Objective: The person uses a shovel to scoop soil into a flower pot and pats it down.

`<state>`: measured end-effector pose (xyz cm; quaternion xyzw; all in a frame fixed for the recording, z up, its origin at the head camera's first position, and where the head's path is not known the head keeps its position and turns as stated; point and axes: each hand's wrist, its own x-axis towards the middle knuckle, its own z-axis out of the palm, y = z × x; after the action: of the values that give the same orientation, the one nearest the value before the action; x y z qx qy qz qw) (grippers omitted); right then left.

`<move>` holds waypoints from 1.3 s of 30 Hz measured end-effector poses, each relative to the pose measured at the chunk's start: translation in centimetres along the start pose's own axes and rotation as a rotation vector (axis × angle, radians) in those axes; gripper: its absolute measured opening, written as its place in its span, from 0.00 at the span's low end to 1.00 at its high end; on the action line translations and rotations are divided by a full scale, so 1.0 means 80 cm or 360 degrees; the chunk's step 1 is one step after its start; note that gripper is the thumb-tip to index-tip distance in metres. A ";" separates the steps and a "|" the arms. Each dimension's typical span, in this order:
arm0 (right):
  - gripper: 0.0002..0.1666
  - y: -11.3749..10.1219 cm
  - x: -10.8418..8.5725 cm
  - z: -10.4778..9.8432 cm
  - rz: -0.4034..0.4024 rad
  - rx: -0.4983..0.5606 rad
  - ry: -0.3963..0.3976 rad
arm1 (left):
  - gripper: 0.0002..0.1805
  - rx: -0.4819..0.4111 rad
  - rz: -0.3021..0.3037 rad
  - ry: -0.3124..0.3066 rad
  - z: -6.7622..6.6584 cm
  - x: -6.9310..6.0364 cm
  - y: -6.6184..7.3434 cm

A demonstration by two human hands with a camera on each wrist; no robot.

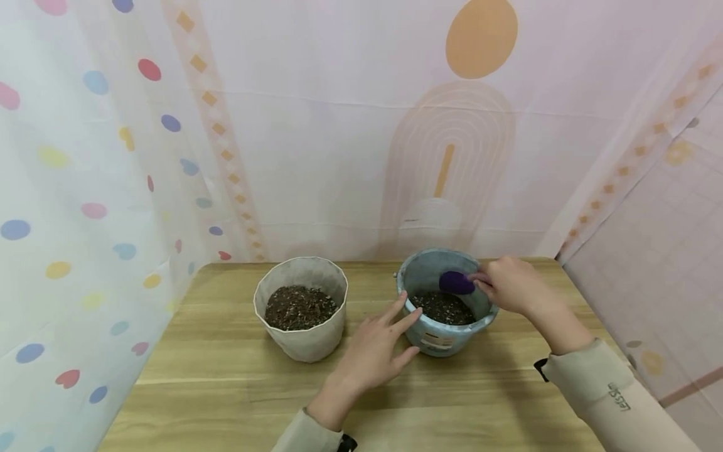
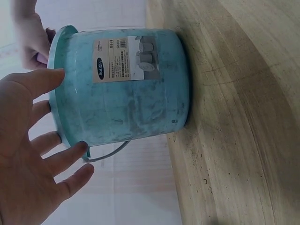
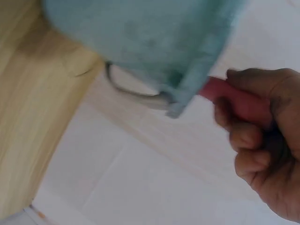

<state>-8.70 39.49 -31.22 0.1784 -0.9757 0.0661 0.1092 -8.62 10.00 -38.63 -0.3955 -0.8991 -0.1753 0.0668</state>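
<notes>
A blue bucket [image 1: 440, 339] with a paper label stands on the table, dark soil [image 1: 443, 307] in its bottom. My right hand [image 1: 516, 285] grips the pink handle [image 3: 239, 101] of a small garden trowel, its fingers curled round it. The trowel's purple blade [image 1: 456, 282] hangs inside the bucket, above the soil. At the bucket's near left side is my left hand [image 1: 373, 348], fingers spread and fairly straight, fingertips at the rim [image 2: 58, 93]. Left of both hands stands a whitish pot [image 1: 307, 342] holding brown soil [image 1: 299, 307] with pale specks.
Both containers stand on a wood-grain table [image 1: 226, 383], near its back edge. Behind it hangs a patterned curtain [image 1: 316, 157], with a dotted one [image 1: 113, 207] on the left. The bucket's wire handle [image 2: 110, 153] hangs down its side.
</notes>
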 end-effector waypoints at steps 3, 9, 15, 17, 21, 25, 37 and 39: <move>0.10 -0.002 0.001 0.008 -0.0001 -0.0138 -0.0066 | 0.38 0.0002 -0.0009 -0.0010 0.000 -0.001 -0.001; 0.09 0.005 -0.005 0.007 -0.0134 -0.0035 -0.0215 | 0.39 -0.0038 -0.0031 -0.0046 -0.001 -0.003 -0.001; 0.10 0.017 -0.014 -0.003 -0.0192 0.0329 -0.0341 | 0.39 -0.0065 -0.0030 -0.0050 0.003 -0.003 -0.001; 0.13 0.018 -0.016 -0.005 -0.0215 0.0442 -0.0334 | 0.40 -0.0072 -0.0025 -0.0045 0.004 -0.004 -0.002; 0.14 0.017 -0.020 -0.004 -0.0221 0.0637 -0.0315 | 0.40 -0.0070 -0.0010 -0.0031 0.005 -0.003 -0.004; 0.13 0.013 -0.020 0.001 -0.0126 0.0765 -0.0305 | 0.41 -0.0070 0.0005 -0.0026 0.006 -0.002 -0.005; 0.16 -0.004 -0.030 0.016 0.0092 0.1106 -0.0279 | 0.42 -0.0088 0.0000 -0.0054 0.004 -0.004 -0.004; 0.16 -0.004 -0.032 0.018 0.0109 0.1170 -0.0280 | 0.43 -0.0076 0.0004 -0.0050 0.004 -0.004 -0.004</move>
<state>-6.54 39.81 -33.16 0.1780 -0.8979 0.3998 -0.0485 -8.67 9.69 -39.09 -0.4007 -0.8952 -0.1902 0.0434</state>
